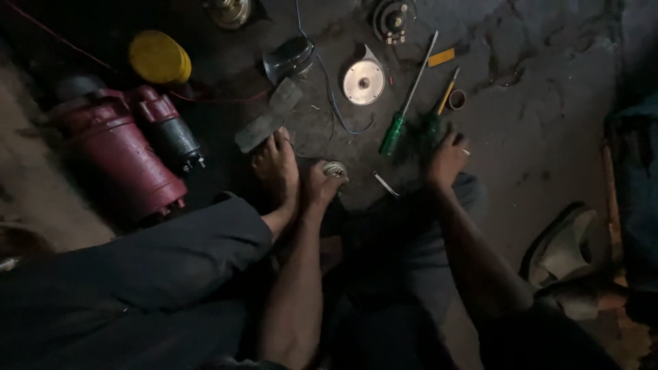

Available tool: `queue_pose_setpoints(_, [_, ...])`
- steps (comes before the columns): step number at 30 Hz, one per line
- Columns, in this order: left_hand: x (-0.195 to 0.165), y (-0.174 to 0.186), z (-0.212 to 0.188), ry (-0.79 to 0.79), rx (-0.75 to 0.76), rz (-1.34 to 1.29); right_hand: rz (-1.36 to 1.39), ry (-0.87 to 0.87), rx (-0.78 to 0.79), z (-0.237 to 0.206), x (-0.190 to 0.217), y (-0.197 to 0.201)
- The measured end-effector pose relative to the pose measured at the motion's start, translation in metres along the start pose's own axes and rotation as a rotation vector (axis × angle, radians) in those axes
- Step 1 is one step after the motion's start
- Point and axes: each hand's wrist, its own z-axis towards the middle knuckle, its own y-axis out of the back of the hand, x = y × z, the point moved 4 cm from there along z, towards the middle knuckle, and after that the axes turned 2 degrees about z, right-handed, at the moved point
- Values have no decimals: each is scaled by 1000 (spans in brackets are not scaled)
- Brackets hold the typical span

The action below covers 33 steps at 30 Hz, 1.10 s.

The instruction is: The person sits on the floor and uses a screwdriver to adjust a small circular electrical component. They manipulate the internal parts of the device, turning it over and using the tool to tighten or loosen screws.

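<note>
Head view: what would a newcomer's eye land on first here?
The big red motor lying at left on the dark floor, with a yellow cap above it. At centre, the left hand grips a small metal part; the right hand rests on a green-handled screwdriver.

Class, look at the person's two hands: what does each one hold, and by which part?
The left hand grips a small round metal part by its side. The right hand rests on a green-handled screwdriver at its handle; a closed grip cannot be told.

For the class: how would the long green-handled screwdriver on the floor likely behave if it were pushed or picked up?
The green-handled screwdriver would probably stay stiff, since its shaft looks like thin metal. Its rounded handle suggests it may roll sideways on the floor. It likely feels handle-heavy.
</note>
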Motion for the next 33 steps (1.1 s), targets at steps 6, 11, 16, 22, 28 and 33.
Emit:
queue_pose_setpoints(6, [4,3,0,-57,-29,-27,293,-211,156,5,55,-18])
queue_pose_setpoints(11, [-1,21,-19,87,-30,107,281,-406,326,0,63,-15])
queue_pose_setpoints(16, [-4,31,-26,84,-107,110,336,-521,277,-11,83,0])
queue_pose_setpoints(22, [12,44,-19,164,-124,403,494,-523,227,-13,107,-8])
queue_pose_setpoints(28, [38,40,6,-20,-129,320,524,-356,-99,-47,53,-14])
queue_pose_setpoints(33, [69,30,17,121,-124,445,256,-365,480,-142,-15,13])
